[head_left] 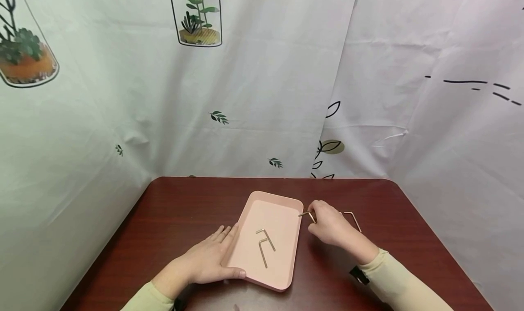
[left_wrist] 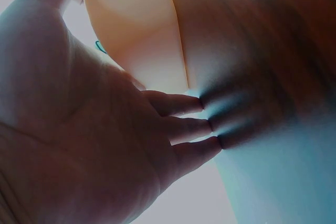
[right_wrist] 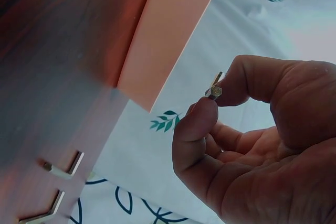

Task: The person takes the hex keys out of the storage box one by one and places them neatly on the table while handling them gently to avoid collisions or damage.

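A pink rectangular tray (head_left: 282, 256) lies slanted on the table, two L-shaped hex keys (head_left: 263, 255) close together inside it. My left hand (head_left: 204, 261) rests at its left side with fingers extended, the thumb against the near-left corner; in the left wrist view the fingertips meet the table beside the tray wall (left_wrist: 157, 61). Just right of the tray, my right hand (head_left: 330, 224) pinches a hex key (head_left: 304, 214) between thumb and index finger. Its six-sided end (right_wrist: 214, 92) shows in the right wrist view.
On the dark red table (head_left: 184, 202), right of my right hand, lies another hex key (head_left: 355, 221). The right wrist view shows two there, one hex key (right_wrist: 75, 165) beside the other (right_wrist: 55, 206). A white printed cloth (head_left: 266, 97) hangs behind and around the table.
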